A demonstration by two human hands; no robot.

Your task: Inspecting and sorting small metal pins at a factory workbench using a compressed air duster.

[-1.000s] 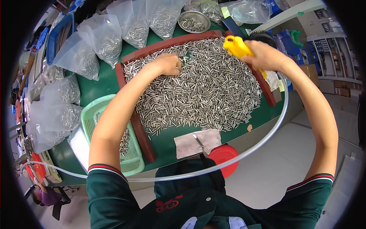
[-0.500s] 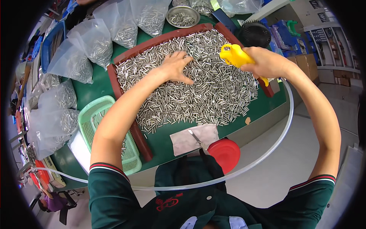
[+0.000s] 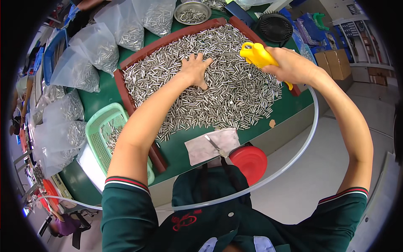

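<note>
A large heap of small silver metal pins (image 3: 235, 96) covers a green table (image 3: 176, 147), fenced in by a dark red frame (image 3: 121, 88). My left hand (image 3: 195, 69) lies flat on the pins with fingers spread, holding nothing. My right hand (image 3: 289, 65) grips a yellow air blow gun (image 3: 256, 54), its thin nozzle pointing left over the pins toward my left hand. A clear hose (image 3: 294, 155) runs from the gun in a wide loop around my body.
Clear bags of pins (image 3: 84, 63) line the left and far sides. A green plastic basket (image 3: 103, 134) sits left, a metal bowl (image 3: 192, 12) and black fan (image 3: 275, 27) at the back. A grey cloth with a tool (image 3: 212, 145) and a red lid (image 3: 248, 161) lie near me.
My left hand has slid right across the pins and spread flat. My right hand with the blow gun has moved slightly toward the middle of the heap.
</note>
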